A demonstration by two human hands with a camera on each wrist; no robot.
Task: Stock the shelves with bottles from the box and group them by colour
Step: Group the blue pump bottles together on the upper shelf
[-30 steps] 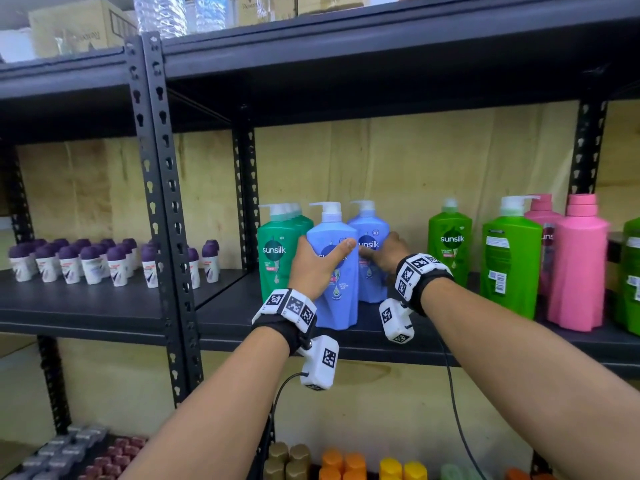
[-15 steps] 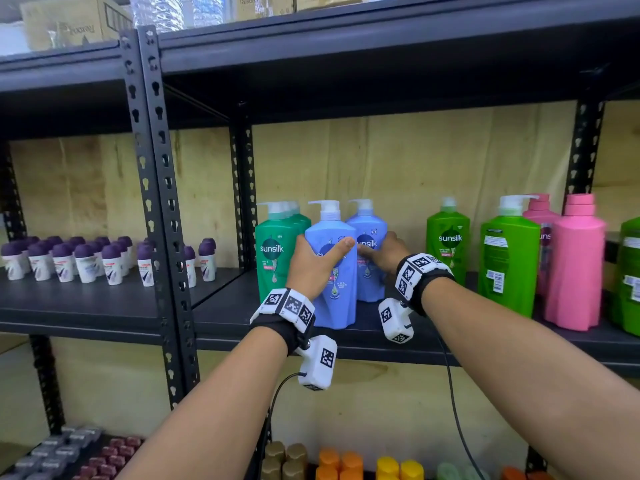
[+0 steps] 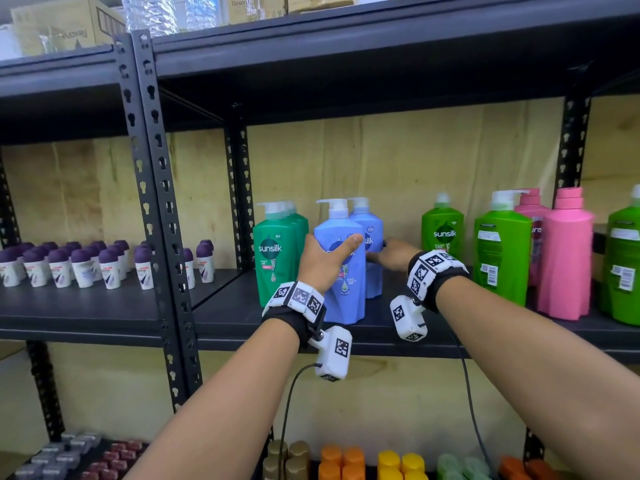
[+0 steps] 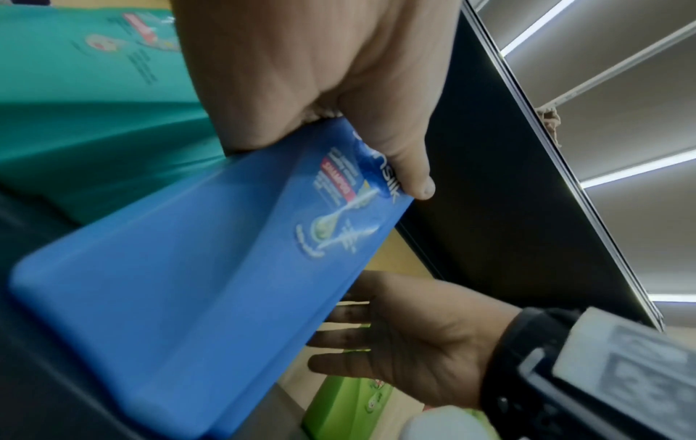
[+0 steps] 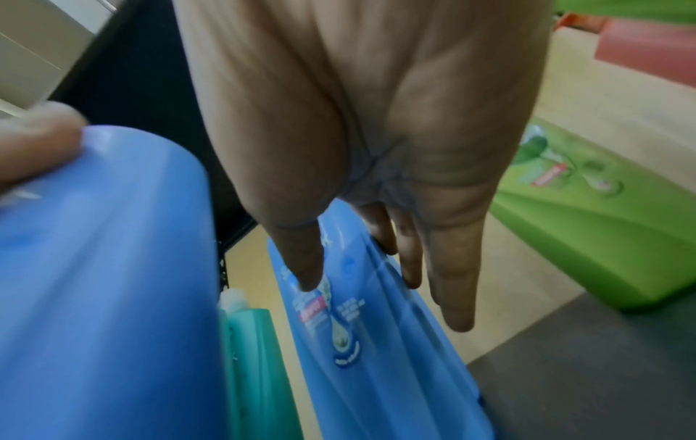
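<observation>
On the middle shelf (image 3: 221, 313), near its front edge | left hand (image 3: 323, 263) grips front blue bottle (image 3: 346, 292), thumb across label | right hand (image 3: 391, 252) fingers straight, touching rear blue bottle (image 3: 370, 233) | teal bottles (image 3: 275, 258) just left | green bottles (image 3: 502, 258), pink bottles (image 3: 566, 258) toward right end.

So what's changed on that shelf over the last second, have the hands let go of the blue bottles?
Hardly anything. The left hand still grips the front blue bottle, thumb across its label. The right hand still rests on the rear blue bottle, but its fingers now look straighter than curled. Both bottles stand where they were on the shelf, beside the teal bottles. Nothing released.
</observation>
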